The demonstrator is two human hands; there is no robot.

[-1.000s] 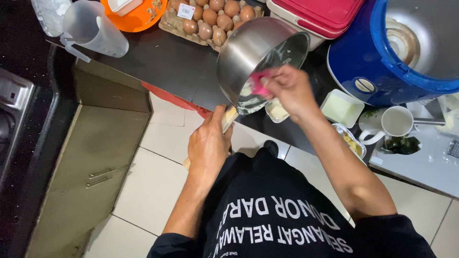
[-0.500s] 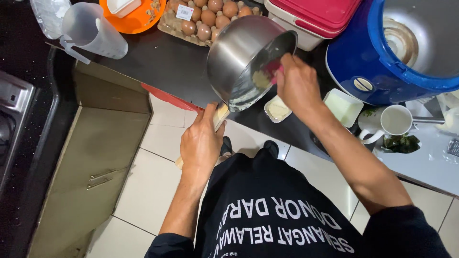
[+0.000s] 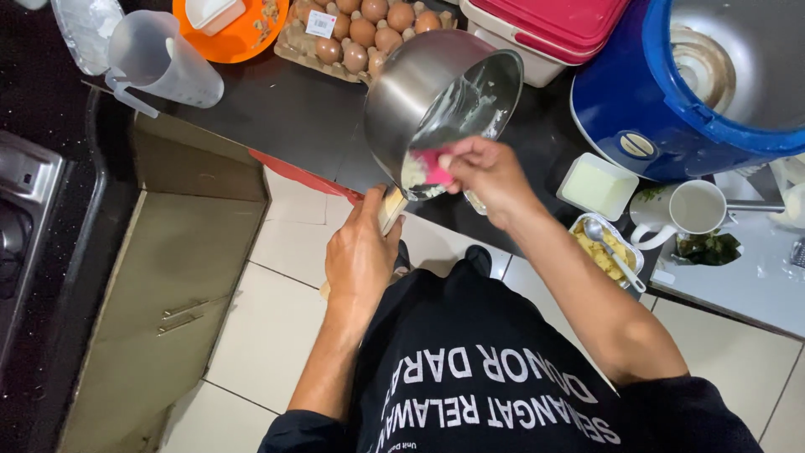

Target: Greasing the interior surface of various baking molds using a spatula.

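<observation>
Saucepan [image 3: 419,92], one, steel and tilted, pale batter smeared inside; left hand [image 3: 362,252] closed around its wooden handle [image 3: 391,208], right hand [image 3: 486,172] pinching one pink spatula [image 3: 429,166] at the bench [image 3: 285,117] edge.

A dark, glossy bench [image 3: 277,117] runs across the top of the view, beyond the fingers, and turns down along the left edge. Below the fingers lies a floor [image 3: 277,335] of pale square tiles with thin dark joints. Left of the fingers stands a grey-brown cabinet [image 3: 159,294] under the bench, with two slim metal handles [image 3: 180,315] on its front. At the far left edge a steel stove [image 3: 21,210] sits in the dark surface. To the right of the fingers the bench gives way to a lighter grey top [image 3: 755,285]. The light is soft and even, throwing dull reflections on the dark bench.
</observation>
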